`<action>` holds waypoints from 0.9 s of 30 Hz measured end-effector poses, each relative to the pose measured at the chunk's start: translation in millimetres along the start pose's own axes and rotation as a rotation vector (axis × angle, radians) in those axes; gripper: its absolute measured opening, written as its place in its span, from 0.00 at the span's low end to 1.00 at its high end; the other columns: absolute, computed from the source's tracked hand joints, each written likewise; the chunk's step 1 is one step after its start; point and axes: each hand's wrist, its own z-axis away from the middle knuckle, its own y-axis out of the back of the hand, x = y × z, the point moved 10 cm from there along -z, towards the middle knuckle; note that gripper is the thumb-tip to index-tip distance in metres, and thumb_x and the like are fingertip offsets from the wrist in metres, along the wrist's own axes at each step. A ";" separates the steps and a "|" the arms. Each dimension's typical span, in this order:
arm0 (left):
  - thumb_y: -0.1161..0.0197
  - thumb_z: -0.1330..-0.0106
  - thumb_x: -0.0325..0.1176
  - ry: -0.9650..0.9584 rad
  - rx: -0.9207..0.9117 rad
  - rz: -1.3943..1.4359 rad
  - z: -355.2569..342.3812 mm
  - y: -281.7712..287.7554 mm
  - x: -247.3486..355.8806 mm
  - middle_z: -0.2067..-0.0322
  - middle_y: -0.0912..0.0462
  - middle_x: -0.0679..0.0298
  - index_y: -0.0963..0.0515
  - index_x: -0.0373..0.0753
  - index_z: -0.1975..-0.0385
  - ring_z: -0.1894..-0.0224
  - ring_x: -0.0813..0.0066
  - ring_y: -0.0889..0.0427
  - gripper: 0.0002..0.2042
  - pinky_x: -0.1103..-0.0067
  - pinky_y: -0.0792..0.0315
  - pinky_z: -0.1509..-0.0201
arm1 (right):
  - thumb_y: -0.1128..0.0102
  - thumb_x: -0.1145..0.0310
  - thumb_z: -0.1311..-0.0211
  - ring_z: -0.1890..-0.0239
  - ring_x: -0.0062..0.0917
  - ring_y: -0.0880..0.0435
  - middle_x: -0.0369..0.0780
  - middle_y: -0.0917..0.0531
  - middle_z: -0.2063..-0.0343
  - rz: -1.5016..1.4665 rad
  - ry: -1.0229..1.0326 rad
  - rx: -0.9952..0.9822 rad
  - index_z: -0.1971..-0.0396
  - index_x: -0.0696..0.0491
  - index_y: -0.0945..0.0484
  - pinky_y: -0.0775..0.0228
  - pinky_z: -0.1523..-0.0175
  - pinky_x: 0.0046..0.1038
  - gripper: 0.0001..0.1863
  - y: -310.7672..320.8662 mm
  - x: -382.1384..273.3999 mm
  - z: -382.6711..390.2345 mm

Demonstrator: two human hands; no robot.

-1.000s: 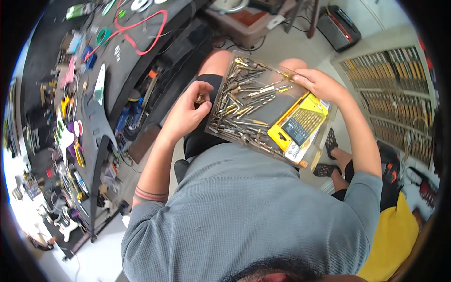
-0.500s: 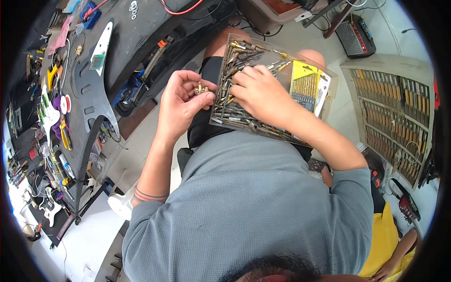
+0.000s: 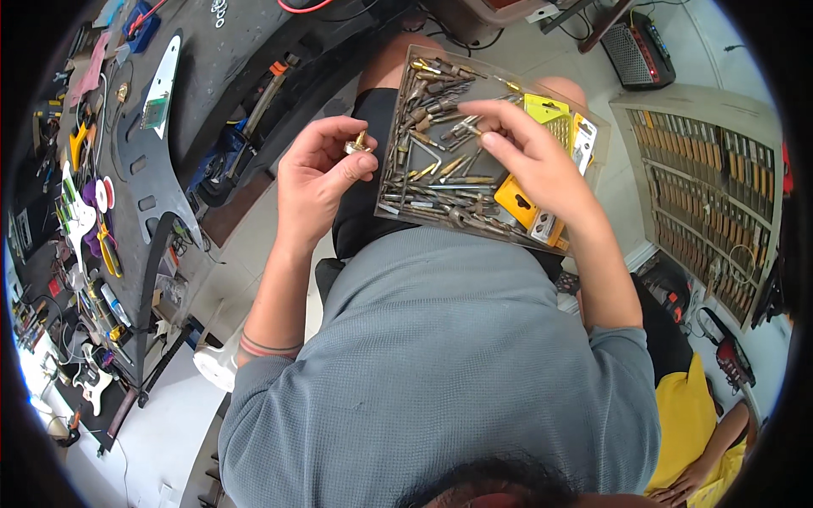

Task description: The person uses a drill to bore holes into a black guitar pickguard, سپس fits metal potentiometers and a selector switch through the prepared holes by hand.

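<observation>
My left hand (image 3: 326,178) is closed, pinching a small brass-coloured part with a threaded shaft and a round base, which looks like a potentiometer (image 3: 359,144), beside the tray's left edge. A shallow clear plastic tray (image 3: 487,162) lies on my lap, full of loose drill bits (image 3: 461,200). Over its right half, my right hand (image 3: 538,165) has its thumb and fingers closed on a short, thin drill bit (image 3: 475,130). A hex key (image 3: 430,150) lies among the bits. Yellow-carded packs (image 3: 514,203) rest at the tray's right, partly hidden by my right hand.
On the left stands a dark workbench (image 3: 246,42) holding a white pointed piece (image 3: 165,80), yellow-handled pliers (image 3: 108,250) and many small tools. To the right are a rack of wooden-handled tools (image 3: 694,182) and a small amplifier (image 3: 637,52). Another person's hand (image 3: 690,484) rests on yellow clothing at lower right.
My right hand has lifted from the bits and shifted right, a drill bit now in its fingertips. My left hand has turned the brass part, so its shaft points up. One yellow pack shows lower down.
</observation>
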 end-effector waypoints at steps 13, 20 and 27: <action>0.26 0.36 0.17 -0.010 -0.221 0.289 -5.7 -96.2 29.3 0.55 0.14 0.52 0.25 0.30 0.52 0.55 0.64 0.09 0.16 0.71 0.11 0.50 | 0.44 0.70 0.20 0.50 0.24 0.14 0.39 0.16 0.52 -1.018 0.013 0.109 0.46 0.58 0.23 0.22 0.46 0.27 0.11 -3.4 -28.5 15.7; 0.26 0.36 0.15 -0.104 -0.318 0.295 -2.9 -111.1 40.0 0.53 0.17 0.50 0.26 0.30 0.54 0.53 0.62 0.10 0.16 0.70 0.10 0.49 | 0.39 0.66 0.22 0.57 0.19 0.14 0.37 0.13 0.59 -0.950 -0.005 0.129 0.49 0.58 0.20 0.25 0.52 0.24 0.12 -1.4 -32.3 20.2; 0.27 0.37 0.13 -0.146 -0.346 0.280 3.2 -112.7 43.9 0.53 0.17 0.50 0.26 0.30 0.53 0.53 0.62 0.10 0.17 0.70 0.10 0.49 | 0.38 0.66 0.22 0.59 0.19 0.13 0.37 0.12 0.60 -0.919 -0.030 0.137 0.49 0.58 0.19 0.24 0.52 0.24 0.12 -2.7 -33.5 22.1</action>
